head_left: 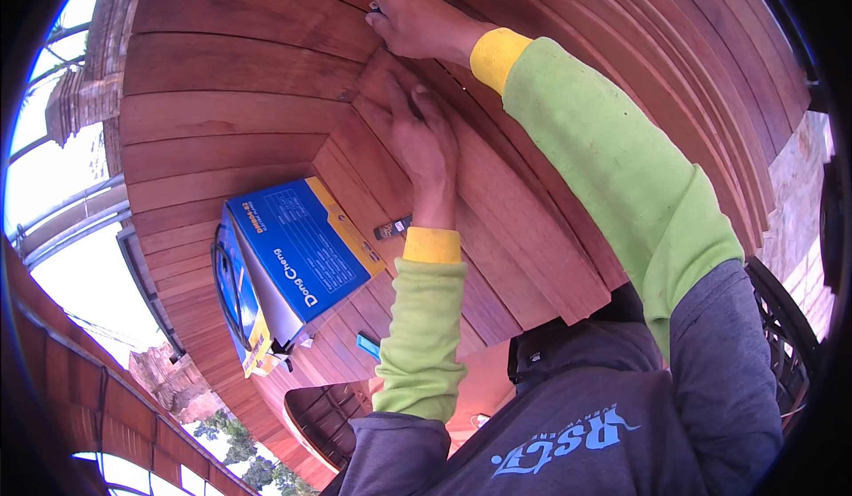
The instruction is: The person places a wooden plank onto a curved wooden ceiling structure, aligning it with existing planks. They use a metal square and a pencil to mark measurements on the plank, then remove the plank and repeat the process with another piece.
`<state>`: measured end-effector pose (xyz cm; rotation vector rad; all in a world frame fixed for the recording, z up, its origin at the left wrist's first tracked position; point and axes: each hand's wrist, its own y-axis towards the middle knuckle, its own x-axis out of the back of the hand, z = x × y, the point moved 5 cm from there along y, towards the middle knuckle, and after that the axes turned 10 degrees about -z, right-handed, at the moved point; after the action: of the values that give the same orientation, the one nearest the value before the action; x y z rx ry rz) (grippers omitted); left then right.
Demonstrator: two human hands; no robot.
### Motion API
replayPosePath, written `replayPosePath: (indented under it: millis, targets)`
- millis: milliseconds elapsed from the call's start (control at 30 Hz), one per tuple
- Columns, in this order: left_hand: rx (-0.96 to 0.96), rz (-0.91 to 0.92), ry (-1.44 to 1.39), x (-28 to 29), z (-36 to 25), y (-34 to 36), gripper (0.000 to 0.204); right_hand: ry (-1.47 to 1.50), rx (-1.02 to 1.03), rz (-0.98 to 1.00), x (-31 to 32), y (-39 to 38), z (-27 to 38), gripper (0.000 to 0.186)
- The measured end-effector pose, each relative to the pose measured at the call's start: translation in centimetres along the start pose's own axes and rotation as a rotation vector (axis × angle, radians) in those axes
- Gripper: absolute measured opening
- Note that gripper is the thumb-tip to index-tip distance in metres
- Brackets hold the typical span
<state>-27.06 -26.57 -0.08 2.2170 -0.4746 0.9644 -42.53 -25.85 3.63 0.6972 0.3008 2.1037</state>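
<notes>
I see the left hand [424, 145] spread flat, palm down, pressing on a reddish plank [497, 203], while the right hand [417, 24] is closed in a fist around something small and dark at the plank's far end; I cannot tell what it is. The plank looks stiff, hard and fairly heavy, smooth-faced, best held by its long edges. It lies directly under both hands, on stacked boards [222, 97], with a blue box [297, 248] just left
</notes>
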Motion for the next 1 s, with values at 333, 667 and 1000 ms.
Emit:
replayPosePath:
  millis: [333, 667, 1000]
  targets:
    - [-0.048, -0.010, -0.053, 0.1, 0.4, 0.4, 0.049, -0.033, -0.159, 0.179, 4.8, -7.3, 3.5, 0.029]
    - [-0.038, 0.014, 0.034, 0.1, 0.3, 0.2, 0.051, 0.053, -0.339, 0.179, 11.9, -17.0, 6.5, 0.024]
    - [0.002, 0.066, 0.020, 0.2, 0.1, 0.2, 0.055, 0.100, -0.656, 0.265, 16.9, -25.5, 8.2, 0.011]
